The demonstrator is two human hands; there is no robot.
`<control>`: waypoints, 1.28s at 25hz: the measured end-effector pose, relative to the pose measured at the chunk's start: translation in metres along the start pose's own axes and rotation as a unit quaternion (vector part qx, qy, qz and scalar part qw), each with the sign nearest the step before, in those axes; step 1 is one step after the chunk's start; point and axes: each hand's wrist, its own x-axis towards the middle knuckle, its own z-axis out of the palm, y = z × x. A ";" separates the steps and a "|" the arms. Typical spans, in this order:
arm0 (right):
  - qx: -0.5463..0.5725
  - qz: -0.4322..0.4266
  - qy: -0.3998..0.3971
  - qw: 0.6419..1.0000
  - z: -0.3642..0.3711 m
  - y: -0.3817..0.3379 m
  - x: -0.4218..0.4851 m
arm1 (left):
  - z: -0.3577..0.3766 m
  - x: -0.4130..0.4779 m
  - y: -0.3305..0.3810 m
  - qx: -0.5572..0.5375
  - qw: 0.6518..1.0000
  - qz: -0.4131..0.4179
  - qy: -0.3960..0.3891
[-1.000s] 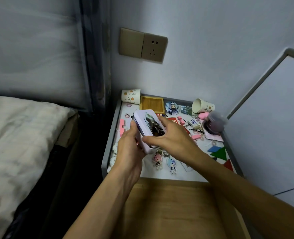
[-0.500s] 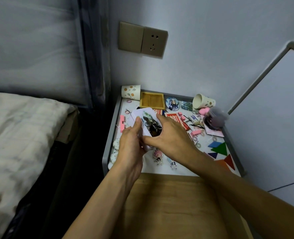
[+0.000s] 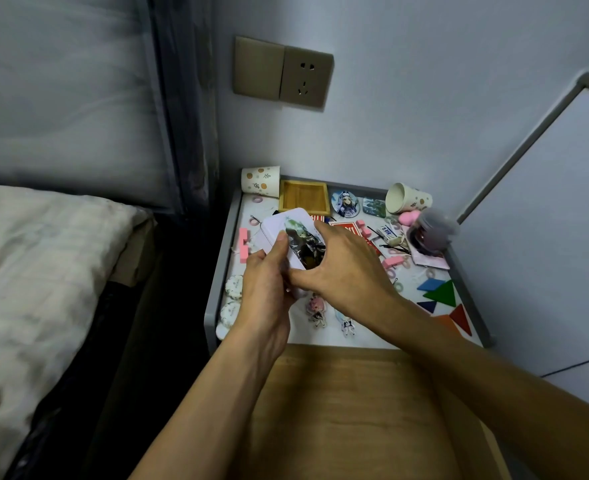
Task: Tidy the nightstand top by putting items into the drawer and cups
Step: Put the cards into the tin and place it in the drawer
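Both hands hold a pale tin [image 3: 288, 233] with a printed figure on its lid, tilted above the left middle of the nightstand top [image 3: 372, 336]. The left hand [image 3: 265, 289] grips its near left edge, thumb pressed on the lid. The right hand [image 3: 346, 268] clasps the right side, index finger at the far corner, thumb under the near end. The open wooden drawer [image 3: 348, 410] lies near, below the forearms.

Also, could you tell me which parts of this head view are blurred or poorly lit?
In the head view, the dark jar at the nightstand's right edge is smeared; the gap beside the bed is deep in shadow; the tin held by both hands stays fairly sharp; the wide-angle lens bends the frame edges.
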 end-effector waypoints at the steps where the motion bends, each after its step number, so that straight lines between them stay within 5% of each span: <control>1: 0.000 0.000 -0.003 1.000 -0.001 0.000 0.000 | 0.000 0.000 0.000 -0.002 1.000 -0.001 0.003; 14: 0.014 -0.027 -0.045 0.999 0.001 0.002 -0.005 | -0.007 0.000 0.000 -0.011 1.000 0.023 0.018; 16: 0.114 -0.006 -0.082 0.990 0.000 0.008 -0.005 | -0.006 -0.001 -0.001 -0.032 0.999 0.015 0.014; 19: 0.402 0.108 -0.116 0.902 0.001 0.020 -0.009 | -0.006 -0.003 0.000 -0.074 0.997 0.007 0.003; 22: 0.502 0.178 -0.150 0.833 0.006 0.036 -0.024 | -0.005 -0.009 -0.008 -0.063 0.998 0.004 -0.005; 26: 0.533 0.177 -0.181 0.807 -0.003 0.053 -0.052 | -0.015 -0.017 -0.013 0.120 0.993 0.015 -0.007; 29: 0.457 0.157 -0.215 0.849 -0.017 0.067 -0.078 | -0.023 -0.028 -0.008 0.330 0.943 0.045 -0.022; 32: 0.463 0.165 -0.237 0.838 -0.017 0.074 -0.106 | -0.018 -0.052 -0.016 0.482 0.871 0.088 -0.046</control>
